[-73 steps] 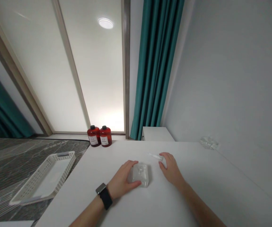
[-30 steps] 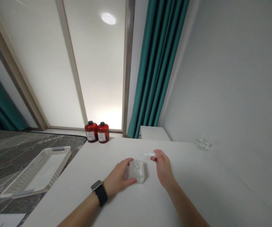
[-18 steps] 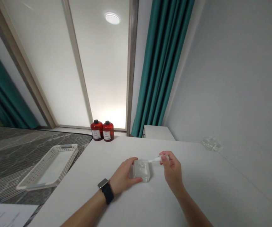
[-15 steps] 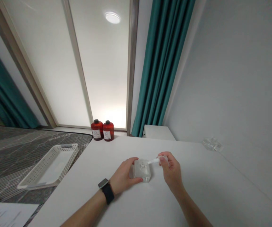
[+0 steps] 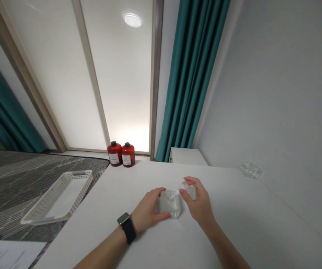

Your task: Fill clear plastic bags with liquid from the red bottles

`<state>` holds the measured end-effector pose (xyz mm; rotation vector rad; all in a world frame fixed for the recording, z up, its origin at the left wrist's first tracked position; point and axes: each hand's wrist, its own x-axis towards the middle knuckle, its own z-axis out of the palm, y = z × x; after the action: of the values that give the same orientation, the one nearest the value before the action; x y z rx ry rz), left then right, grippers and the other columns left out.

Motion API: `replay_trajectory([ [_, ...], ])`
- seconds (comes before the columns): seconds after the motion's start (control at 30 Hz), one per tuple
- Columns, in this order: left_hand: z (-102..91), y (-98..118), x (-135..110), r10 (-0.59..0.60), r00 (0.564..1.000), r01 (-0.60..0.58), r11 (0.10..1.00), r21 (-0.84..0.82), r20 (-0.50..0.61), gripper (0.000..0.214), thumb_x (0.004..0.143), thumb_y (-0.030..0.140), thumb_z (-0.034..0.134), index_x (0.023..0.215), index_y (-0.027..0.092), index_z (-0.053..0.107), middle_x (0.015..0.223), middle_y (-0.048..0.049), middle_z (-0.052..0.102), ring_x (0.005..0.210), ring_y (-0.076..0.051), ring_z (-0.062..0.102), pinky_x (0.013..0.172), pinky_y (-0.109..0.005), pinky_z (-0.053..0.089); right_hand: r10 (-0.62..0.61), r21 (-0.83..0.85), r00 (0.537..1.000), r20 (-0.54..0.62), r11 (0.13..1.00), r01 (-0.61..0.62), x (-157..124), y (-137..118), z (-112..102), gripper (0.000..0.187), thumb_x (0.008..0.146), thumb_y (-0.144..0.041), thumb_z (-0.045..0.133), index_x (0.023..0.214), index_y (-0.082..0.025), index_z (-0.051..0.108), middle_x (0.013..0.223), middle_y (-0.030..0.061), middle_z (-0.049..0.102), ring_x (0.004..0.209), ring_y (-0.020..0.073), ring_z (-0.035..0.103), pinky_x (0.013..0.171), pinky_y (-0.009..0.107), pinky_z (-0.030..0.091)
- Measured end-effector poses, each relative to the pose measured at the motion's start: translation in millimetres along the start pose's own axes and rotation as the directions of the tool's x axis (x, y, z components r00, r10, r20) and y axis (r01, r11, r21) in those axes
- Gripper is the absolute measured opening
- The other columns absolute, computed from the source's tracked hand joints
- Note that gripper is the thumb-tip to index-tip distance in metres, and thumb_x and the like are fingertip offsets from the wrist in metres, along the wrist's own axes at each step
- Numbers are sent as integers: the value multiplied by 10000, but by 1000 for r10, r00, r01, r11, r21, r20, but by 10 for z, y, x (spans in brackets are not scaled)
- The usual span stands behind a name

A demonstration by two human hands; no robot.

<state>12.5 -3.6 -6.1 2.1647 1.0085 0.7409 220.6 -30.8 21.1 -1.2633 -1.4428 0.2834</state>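
Note:
My left hand (image 5: 151,206) rests on the left side of a clear square plastic box (image 5: 172,204), with its fingers curled over the box and steadying it on the table. My right hand (image 5: 197,198) is just right of the box and pinches a small transparent tube (image 5: 188,189). The tube's narrow white tip sits at the top of the box near its centre, and my fingers hide part of the tube. A black watch (image 5: 127,228) circles my left wrist.
The hands work on a white table (image 5: 233,209). Two red bottles (image 5: 121,154) stand beyond its far edge, and a crumpled clear plastic bag (image 5: 250,170) lies at the far right. A white slotted tray (image 5: 57,198) and papers (image 5: 9,254) sit on a grey patterned surface to the left.
My right hand has moved left over the box, and the tube has tilted from pointing sideways to its tip meeting the top of the box. My left hand stays on the box.

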Motion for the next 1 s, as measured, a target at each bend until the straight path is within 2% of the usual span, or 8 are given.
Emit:
replay_trajectory([
  [0.07, 6, -10, 3, 4, 1000, -4, 1000, -6, 2, 718, 690, 260, 822, 1309, 211, 463, 1307, -110, 589, 1133, -294, 580, 1014, -466, 446, 25, 40, 999, 26, 999, -26, -28, 14, 42, 364, 781, -367, 677, 1099, -233, 559, 944, 59, 684, 913, 251, 655, 849, 385, 492],
  [0.17, 9, -9, 9, 16, 1000, -15, 1000, -14, 8, 723, 688, 274, 821, 1313, 216, 462, 1307, -108, 589, 1134, -296, 579, 1013, -470, 446, 43, 92, 991, 123, 994, -54, -80, 8, 108, 404, 774, -328, 690, 1129, -237, 521, 983, 57, 693, 976, 249, 661, 897, 393, 486],
  [0.37, -3, 26, 11, -3, 1000, 3, 1000, -25, 22, 750, 679, 268, 827, 1324, 197, 451, 1328, -132, 575, 1160, -307, 564, 1028, -483, 435, 30, 90, 967, 251, 995, -54, -126, -14, 162, 466, 782, -284, 662, 1210, -240, 482, 1039, 53, 662, 1036, 241, 634, 981, 424, 443],
  [0.67, 5, 6, 0, 16, 1000, -16, 1000, -22, 12, 766, 689, 273, 821, 1348, 212, 434, 1336, -127, 570, 1166, -306, 569, 1020, -483, 440, 70, 123, 937, 342, 985, -119, -117, 55, 146, 528, 777, -244, 642, 1273, -258, 461, 972, 12, 624, 919, 197, 646, 878, 347, 497],
  [0.73, 0, 9, 0, 19, 1000, -18, 1000, -22, 18, 761, 690, 267, 820, 1345, 207, 436, 1335, -127, 571, 1162, -306, 571, 1022, -479, 437, 63, 133, 929, 366, 984, -119, -112, 66, 121, 566, 772, -229, 644, 1301, -261, 447, 984, 13, 609, 931, 194, 633, 920, 365, 478],
  [0.87, -4, 12, 2, 17, 1000, -17, 1000, -18, 26, 750, 694, 259, 816, 1338, 193, 438, 1326, -131, 575, 1158, -305, 573, 1020, -474, 437, 12, 191, 892, 451, 975, -109, -102, 82, 73, 637, 799, -198, 607, 1380, -275, 357, 1087, 39, 614, 1100, 210, 588, 1041, 420, 398],
  [1.0, 4, 2, 3, 20, 1000, -19, 1000, -23, 23, 753, 690, 258, 816, 1337, 196, 435, 1319, -133, 578, 1157, -305, 571, 1019, -477, 433, 22, 189, 882, 471, 974, -125, -102, 75, 64, 639, 801, -173, 587, 1388, -272, 352, 1094, 48, 605, 1136, 218, 568, 1067, 451, 367],
])
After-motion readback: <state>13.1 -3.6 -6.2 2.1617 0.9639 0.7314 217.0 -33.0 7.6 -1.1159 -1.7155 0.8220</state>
